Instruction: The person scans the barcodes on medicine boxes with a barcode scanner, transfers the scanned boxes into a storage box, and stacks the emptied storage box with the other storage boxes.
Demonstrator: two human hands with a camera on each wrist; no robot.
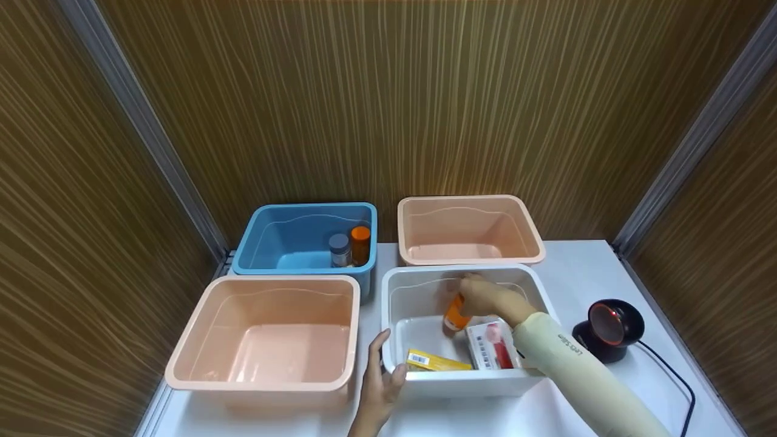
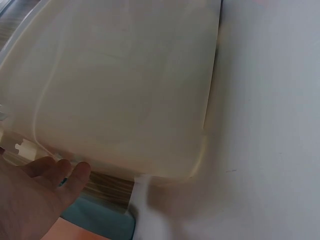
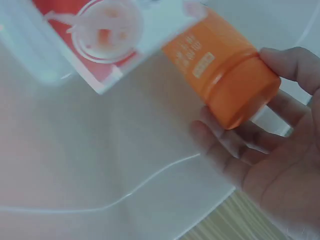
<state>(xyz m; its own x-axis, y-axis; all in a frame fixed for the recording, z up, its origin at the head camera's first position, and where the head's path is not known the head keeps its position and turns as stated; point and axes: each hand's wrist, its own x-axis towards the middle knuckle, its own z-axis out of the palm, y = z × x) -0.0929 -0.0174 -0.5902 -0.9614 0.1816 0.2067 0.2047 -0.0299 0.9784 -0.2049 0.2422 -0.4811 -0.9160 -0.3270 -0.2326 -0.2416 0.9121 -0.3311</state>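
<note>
The right hand (image 1: 481, 296) pinches the orange bottle (image 1: 456, 313) at its cap end inside the white bin (image 1: 461, 386), where a snug squeeze avoids nudging the box (image 1: 484, 349) toward five o'clock; the left hand (image 1: 379, 389), fingers spread, should steady the bin's seven-o'clock corner.
</note>
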